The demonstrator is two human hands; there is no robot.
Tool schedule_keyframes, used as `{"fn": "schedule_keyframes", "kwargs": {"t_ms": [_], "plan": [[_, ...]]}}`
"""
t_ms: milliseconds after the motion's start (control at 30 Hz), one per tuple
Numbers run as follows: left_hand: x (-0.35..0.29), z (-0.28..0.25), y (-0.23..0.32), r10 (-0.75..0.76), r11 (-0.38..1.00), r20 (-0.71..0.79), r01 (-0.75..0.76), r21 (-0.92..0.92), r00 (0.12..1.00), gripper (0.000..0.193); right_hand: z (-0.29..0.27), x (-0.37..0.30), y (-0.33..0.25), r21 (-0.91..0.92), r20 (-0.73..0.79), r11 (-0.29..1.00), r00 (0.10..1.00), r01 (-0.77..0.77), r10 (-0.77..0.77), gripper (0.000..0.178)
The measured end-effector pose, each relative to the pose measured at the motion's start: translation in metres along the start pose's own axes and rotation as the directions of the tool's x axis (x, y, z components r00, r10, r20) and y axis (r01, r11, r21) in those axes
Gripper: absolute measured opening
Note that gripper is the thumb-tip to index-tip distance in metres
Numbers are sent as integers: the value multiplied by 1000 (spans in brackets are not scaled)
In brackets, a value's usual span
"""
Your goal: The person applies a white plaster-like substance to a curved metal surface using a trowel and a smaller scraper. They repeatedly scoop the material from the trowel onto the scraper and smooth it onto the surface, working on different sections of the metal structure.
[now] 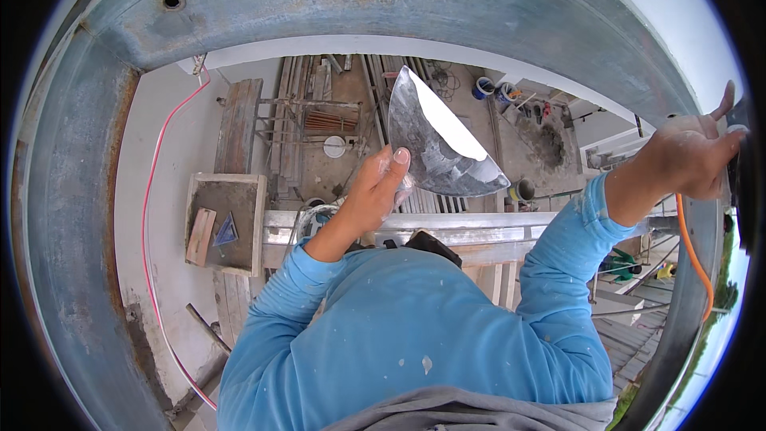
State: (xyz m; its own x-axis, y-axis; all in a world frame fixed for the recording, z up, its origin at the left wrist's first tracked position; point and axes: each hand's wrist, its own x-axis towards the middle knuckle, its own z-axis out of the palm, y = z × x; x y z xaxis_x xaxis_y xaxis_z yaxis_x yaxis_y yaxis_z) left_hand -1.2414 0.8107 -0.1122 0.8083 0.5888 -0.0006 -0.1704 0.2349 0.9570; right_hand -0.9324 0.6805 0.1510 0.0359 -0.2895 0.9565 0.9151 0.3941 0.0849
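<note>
My left hand [381, 179] grips the lower left edge of a half-round grey plate [423, 148], thumb on top. A thick band of smooth white paste [447, 124] lies along the plate's straight edge, with thin smears over the rest. My right hand [692, 152] is raised at the far right beside the metal frame, fingers closed around something. What it holds is lost against a dark shape [740, 175] at the picture's rim. White paste specks both hands.
A grey steel beam [383, 12] arches overhead, with a steel post [68, 191] at left. A red-and-white cord [148, 183] and orange cable [692, 255] hang at the sides. Far below are a wooden tray [262, 227], buckets [483, 88] and stacked planks [239, 124]. A metal rail [479, 227] crosses before me.
</note>
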Motion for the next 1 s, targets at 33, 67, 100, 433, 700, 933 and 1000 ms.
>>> {"fn": "schedule_keyframes", "kwargs": {"t_ms": [33,67,100,433,700,933,1000], "plan": [[-2,4,0,11,1000,-27,-11,-16,1000,43,6,-40,-15,88,-32,996,999,-32,35,26],[-8,9,-2,21,999,-65,-23,-33,998,44,-2,-74,-28,95,1,979,983,-181,182,27],[-11,15,-4,10,998,-106,-15,-53,994,42,-10,-107,-42,87,34,941,945,-327,325,28],[1,31,-4,628,625,-116,-410,665,769,51,-31,-204,-140,120,532,-588,-448,-800,718,47],[1,23,24,583,3,204,-253,967,786,63,-49,-194,-121,206,750,-783,-419,-587,512,51],[-26,16,-15,479,416,-59,-167,894,876,41,-36,-162,-104,479,673,-600,-170,-641,720,41],[-27,11,-18,466,493,-74,-189,850,882,42,-34,-154,-98,515,631,-509,-97,-690,770,35]]}}
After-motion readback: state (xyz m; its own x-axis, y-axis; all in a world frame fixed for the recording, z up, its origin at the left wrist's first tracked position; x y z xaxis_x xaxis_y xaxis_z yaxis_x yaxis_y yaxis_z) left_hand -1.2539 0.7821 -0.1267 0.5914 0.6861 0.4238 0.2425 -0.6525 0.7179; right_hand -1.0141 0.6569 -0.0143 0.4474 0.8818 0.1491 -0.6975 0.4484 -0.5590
